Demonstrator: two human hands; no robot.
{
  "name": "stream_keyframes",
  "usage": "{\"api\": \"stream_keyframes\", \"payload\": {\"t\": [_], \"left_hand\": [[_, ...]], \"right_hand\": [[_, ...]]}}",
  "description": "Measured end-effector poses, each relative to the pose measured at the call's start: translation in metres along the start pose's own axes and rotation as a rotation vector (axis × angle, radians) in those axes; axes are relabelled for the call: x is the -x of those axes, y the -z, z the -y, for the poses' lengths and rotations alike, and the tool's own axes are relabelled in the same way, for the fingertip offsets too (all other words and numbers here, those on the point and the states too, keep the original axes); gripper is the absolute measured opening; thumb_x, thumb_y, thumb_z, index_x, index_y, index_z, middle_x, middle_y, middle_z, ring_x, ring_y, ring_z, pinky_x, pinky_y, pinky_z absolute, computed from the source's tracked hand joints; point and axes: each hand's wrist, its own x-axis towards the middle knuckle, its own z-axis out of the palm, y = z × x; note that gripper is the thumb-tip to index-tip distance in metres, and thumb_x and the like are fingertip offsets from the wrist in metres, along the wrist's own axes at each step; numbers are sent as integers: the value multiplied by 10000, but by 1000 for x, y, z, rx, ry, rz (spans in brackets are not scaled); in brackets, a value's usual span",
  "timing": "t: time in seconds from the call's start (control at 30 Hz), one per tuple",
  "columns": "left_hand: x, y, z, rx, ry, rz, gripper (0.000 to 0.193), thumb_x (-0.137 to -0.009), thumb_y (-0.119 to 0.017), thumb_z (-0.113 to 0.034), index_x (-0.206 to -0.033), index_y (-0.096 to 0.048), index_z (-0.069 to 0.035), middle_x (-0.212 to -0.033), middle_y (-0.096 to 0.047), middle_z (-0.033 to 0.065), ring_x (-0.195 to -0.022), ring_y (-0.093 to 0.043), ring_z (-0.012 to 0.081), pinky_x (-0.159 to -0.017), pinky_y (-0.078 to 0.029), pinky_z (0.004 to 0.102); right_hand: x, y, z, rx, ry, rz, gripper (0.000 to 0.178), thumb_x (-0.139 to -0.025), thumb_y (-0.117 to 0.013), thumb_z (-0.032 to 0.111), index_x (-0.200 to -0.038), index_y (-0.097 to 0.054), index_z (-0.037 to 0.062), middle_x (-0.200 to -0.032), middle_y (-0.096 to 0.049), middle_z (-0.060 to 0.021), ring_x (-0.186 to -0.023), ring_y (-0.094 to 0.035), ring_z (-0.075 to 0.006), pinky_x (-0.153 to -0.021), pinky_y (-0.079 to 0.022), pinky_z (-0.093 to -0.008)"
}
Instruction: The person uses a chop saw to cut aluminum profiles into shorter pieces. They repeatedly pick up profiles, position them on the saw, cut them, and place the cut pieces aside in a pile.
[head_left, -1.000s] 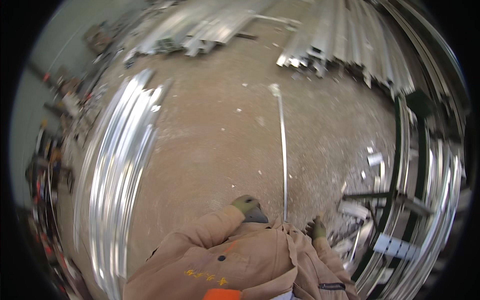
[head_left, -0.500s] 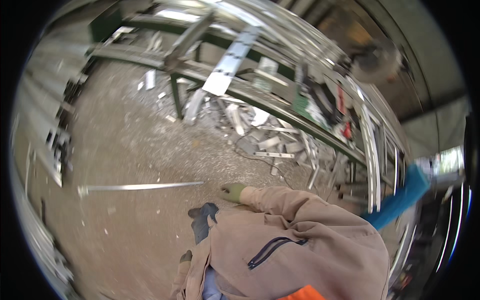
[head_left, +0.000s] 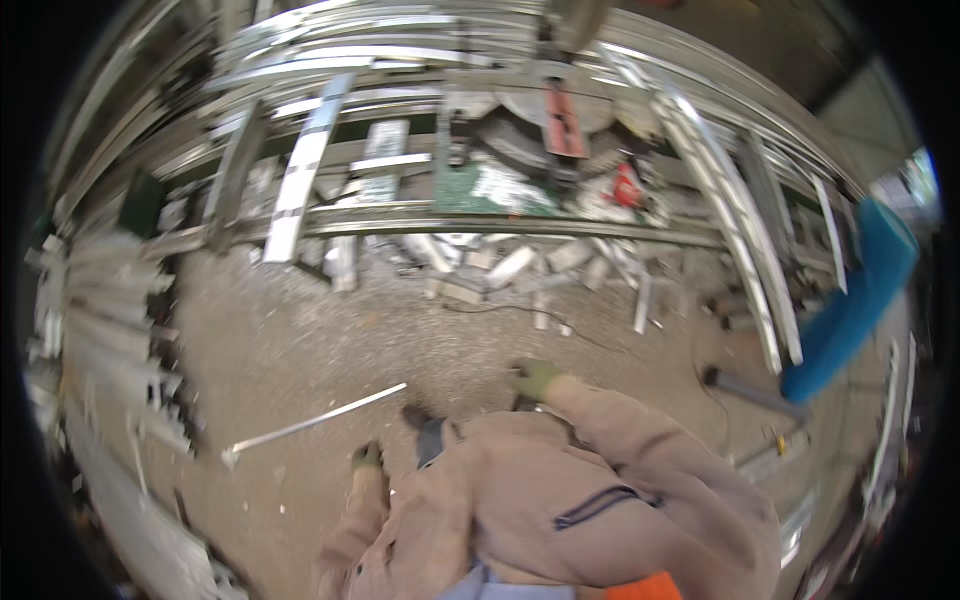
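My right hand [head_left: 535, 378], in an olive-green glove, hangs in front of my body over the floor. Its fingers look loose and slightly apart, with nothing seen between them. Lower and to the left is my gloved left hand [head_left: 367, 456], blurred, its fingers too unclear to read. A thin silvery metal strip [head_left: 318, 418] lies on the floor, closest to the left hand and apart from it. Straight ahead, beyond both hands, a cutting saw with a red part [head_left: 565, 122] sits on a green-framed workbench [head_left: 400, 222].
Metal offcuts [head_left: 510, 268] litter the floor under the bench. Long silvery profiles [head_left: 350, 55] lie across its back, and others [head_left: 735, 225] slope down at the right. Stacked profiles [head_left: 115, 325] line the left side. A blue roll [head_left: 850, 305] leans at the right; a cable [head_left: 500, 309] crosses the floor.
My view has swung right, so the bench and saw now face me squarely. My left hand shows more fully. The metal strip appears lower and more tilted in view.
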Motion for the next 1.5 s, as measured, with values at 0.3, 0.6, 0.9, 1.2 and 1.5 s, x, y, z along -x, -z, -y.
{"api": "stream_keyframes", "payload": {"t": [0.3,0.6,0.9,1.2,1.5], "left_hand": [[7,-56,-376,-504,-644,-394,642,-1081,-833,-531,-1510,-821,-52,-1496,-838,245,-1438,-771,444,-1238,-598,506],[-170,-82,-586,-976,-958,-723,446,-1083,-778,-406,-1427,-772,-122,-1497,-779,138,-1389,-756,385,-1148,-624,547],[-264,-122,-670,-1296,-662,-625,1116,-1094,-774,-614,-1973,-179,-269,-2064,-154,59,-1855,-297,334,-1449,-362,582],[-277,-124,-683,-1347,-618,-691,960,-1133,-717,-178,-1958,-243,-310,-2049,-230,11,-1862,-283,284,-1399,-436,607],[-191,-92,-609,-146,-1010,-533,969,-1026,-768,-115,-1915,-383,-100,-1706,-699,264,-1489,-735,380,-1223,-599,465]], "right_hand": [[30,121,-169,-177,-117,-496,642,-1132,-774,538,-1513,-809,23,-1357,-876,-229,-1249,-838,-340,-1106,-630,-450],[16,79,-159,-433,-328,-495,483,-1137,-807,424,-1383,-846,10,-1076,-846,-79,-876,-762,-182,-787,-608,-376],[33,101,-63,-373,-434,-581,729,-1098,-773,611,-1589,-785,72,-1482,-839,-241,-1395,-794,-390,-1198,-606,-480],[52,130,-58,-363,-454,-696,727,-1098,-763,642,-1577,-792,96,-1452,-849,-240,-1356,-811,-396,-1180,-616,-486],[69,289,-132,-383,-395,-1213,567,-1119,-783,514,-1522,-814,117,-1405,-857,-253,-1303,-823,-454,-1142,-625,-516]]}}
